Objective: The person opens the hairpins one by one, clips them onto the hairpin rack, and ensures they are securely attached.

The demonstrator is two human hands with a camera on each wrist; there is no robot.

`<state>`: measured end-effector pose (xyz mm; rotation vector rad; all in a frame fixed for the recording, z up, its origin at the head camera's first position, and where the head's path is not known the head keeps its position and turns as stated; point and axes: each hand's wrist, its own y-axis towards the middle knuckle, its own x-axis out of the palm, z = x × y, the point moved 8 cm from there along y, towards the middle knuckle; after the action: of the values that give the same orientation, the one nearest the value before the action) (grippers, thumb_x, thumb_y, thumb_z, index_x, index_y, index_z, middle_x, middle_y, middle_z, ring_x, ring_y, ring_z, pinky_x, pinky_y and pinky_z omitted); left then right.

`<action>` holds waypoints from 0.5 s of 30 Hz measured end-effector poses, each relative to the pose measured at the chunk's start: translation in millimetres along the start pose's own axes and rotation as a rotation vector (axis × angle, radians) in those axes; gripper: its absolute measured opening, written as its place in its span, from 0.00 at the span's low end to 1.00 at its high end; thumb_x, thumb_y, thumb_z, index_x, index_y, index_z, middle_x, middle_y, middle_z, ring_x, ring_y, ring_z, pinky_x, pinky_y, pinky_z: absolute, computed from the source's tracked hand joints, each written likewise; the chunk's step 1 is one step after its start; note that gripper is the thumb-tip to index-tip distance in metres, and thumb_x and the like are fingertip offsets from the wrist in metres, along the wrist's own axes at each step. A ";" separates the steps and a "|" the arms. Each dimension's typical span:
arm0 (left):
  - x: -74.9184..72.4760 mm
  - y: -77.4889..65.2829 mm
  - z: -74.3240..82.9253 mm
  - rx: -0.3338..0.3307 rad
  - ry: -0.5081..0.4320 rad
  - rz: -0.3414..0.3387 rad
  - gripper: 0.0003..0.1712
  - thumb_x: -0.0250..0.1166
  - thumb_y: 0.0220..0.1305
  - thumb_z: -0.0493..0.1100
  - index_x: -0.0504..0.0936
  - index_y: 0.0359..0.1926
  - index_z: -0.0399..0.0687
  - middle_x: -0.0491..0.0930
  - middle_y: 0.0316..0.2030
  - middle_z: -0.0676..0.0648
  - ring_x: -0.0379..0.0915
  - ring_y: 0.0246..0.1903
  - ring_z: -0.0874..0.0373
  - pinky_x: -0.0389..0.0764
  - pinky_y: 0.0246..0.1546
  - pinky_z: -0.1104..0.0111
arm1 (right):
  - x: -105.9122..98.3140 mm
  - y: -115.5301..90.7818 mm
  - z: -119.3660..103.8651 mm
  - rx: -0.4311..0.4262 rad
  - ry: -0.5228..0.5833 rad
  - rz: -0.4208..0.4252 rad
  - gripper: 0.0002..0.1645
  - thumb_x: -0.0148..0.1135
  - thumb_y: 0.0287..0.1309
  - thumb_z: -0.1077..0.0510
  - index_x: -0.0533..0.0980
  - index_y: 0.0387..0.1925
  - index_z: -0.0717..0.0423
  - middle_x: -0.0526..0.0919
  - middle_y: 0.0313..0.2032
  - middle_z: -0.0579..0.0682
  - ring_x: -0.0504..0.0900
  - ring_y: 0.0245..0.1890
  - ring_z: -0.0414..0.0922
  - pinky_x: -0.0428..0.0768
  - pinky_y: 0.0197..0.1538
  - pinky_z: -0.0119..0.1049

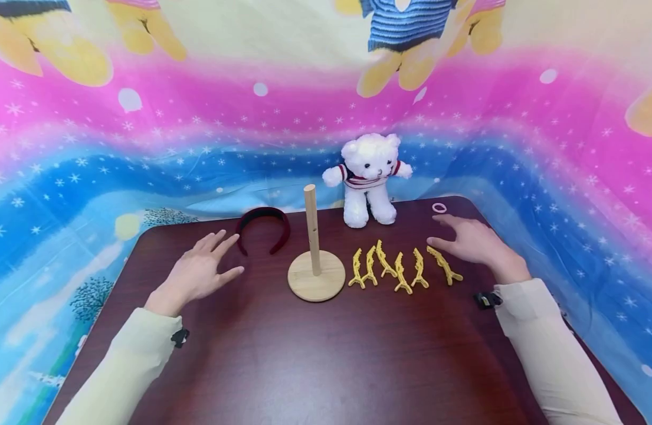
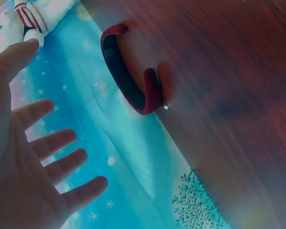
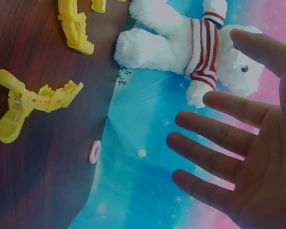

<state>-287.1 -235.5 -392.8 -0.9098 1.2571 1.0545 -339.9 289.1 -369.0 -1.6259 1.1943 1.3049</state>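
Note:
My left hand (image 1: pixel 194 271) is held out with spread fingers and nothing in it, just left of a dark red headband (image 1: pixel 286 233). In the left wrist view its palm shows, apart from the headband (image 2: pixel 153 98). On the right, my right hand (image 1: pixel 477 242) also has straight fingers and holds nothing. Its thumb is nearest a yellow clip (image 1: pixel 445 267) with toothed jaws, and its fingers point toward a pale pink ring (image 1: pixel 439 208). The right wrist view shows that clip (image 3: pixel 19 102) and the ring (image 3: pixel 95 151) on the table, both apart from the hand.
A wooden stand (image 1: pixel 316 289) with an upright post is mid-table. Several more yellow clips (image 1: pixel 402 274) lie to its right. Behind them a white teddy bear (image 1: pixel 369 195) in a striped shirt stands at the table's (image 1: pixel 326 354) back edge, before a printed cloth (image 1: pixel 225 136).

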 end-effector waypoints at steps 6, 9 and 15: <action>4.1 1.2 7.9 0.046 -0.068 0.003 0.46 0.61 0.67 0.63 0.54 0.78 0.56 0.53 0.77 0.37 0.49 0.75 0.35 0.67 0.64 0.37 | 3.6 -4.8 0.7 -0.017 0.073 -0.012 0.45 0.57 0.64 0.30 0.65 0.72 0.53 0.78 0.63 0.62 0.77 0.61 0.63 0.72 0.61 0.63; 6.0 0.8 11.9 0.075 -0.095 0.000 0.45 0.63 0.67 0.60 0.55 0.78 0.56 0.53 0.77 0.37 0.50 0.74 0.36 0.67 0.65 0.38 | 4.7 -6.0 1.5 -0.021 0.100 -0.007 0.42 0.60 0.64 0.33 0.67 0.70 0.53 0.81 0.59 0.61 0.80 0.57 0.61 0.74 0.59 0.62; 10.8 0.9 19.7 0.121 -0.136 0.009 0.44 0.65 0.66 0.58 0.58 0.77 0.56 0.55 0.76 0.39 0.52 0.74 0.37 0.67 0.67 0.41 | 7.5 -8.4 4.4 -0.018 0.136 0.007 0.37 0.62 0.64 0.37 0.73 0.65 0.55 0.84 0.54 0.60 0.83 0.54 0.58 0.77 0.57 0.59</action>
<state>-282.3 -215.3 -401.4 -0.7287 1.1987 1.0190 -332.9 294.1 -377.3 -1.7485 1.2730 1.2288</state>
